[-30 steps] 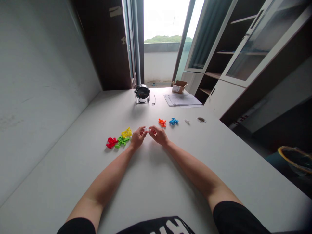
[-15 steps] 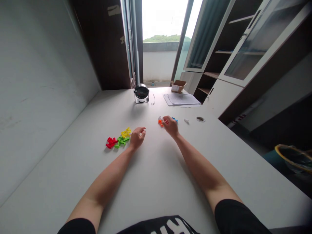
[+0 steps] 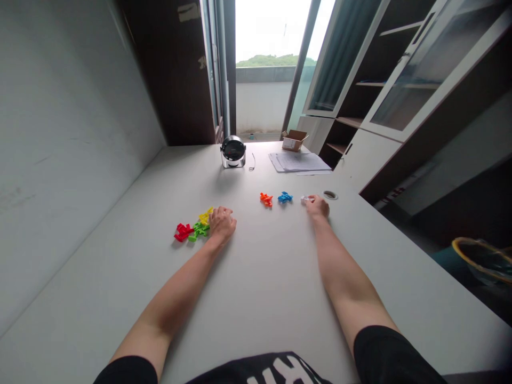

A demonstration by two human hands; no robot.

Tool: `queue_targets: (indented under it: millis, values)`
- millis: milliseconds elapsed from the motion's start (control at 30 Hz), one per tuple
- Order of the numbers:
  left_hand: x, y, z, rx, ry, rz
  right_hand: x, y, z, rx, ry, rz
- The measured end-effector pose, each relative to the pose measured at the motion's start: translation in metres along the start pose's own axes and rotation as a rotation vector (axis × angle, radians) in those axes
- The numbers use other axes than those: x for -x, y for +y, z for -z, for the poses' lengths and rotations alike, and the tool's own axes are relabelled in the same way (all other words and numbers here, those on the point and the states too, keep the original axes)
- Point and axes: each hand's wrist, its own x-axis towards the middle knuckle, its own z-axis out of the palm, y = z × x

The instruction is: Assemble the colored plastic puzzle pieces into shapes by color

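My left hand (image 3: pixel 223 221) rests at the right side of the yellow plastic pieces (image 3: pixel 205 216), its fingers curled down against them. Its fingertips are hidden, so what they hold does not show. Touching the yellow heap are green plastic pieces (image 3: pixel 199 231), and red plastic pieces (image 3: pixel 183 232) lie to their left. Further right, my right hand (image 3: pixel 320 206) pinches at small white plastic pieces (image 3: pixel 304 199) on the table. Between my hands sit a small heap of orange plastic pieces (image 3: pixel 266 199) and a heap of blue plastic pieces (image 3: pixel 285 197).
A round white-rimmed hole (image 3: pixel 330 195) is in the white table (image 3: pixel 256 277) just beyond my right hand. Farther back stand a black round lamp-like device (image 3: pixel 233 151), papers (image 3: pixel 300 162) and an open cardboard box (image 3: pixel 294 140). A wall (image 3: pixel 80 133) borders the left side.
My right hand has moved right, from over the orange and blue pieces to the white ones; a white piece showed at its fingers before. My left hand has shifted slightly left onto the yellow pieces.
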Motion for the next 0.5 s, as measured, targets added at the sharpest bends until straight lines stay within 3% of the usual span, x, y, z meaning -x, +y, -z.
queue_targets:
  millis: [300, 500]
  values:
    - [0.0, 0.008, 0.002, 0.108, -0.126, -0.188, 0.006, -0.007, 0.003, -0.055, 0.089, -0.023]
    - [-0.002, 0.009, 0.003, 0.24, -0.172, -0.239, 0.016, -0.022, 0.015, -0.067, 0.257, 0.004]
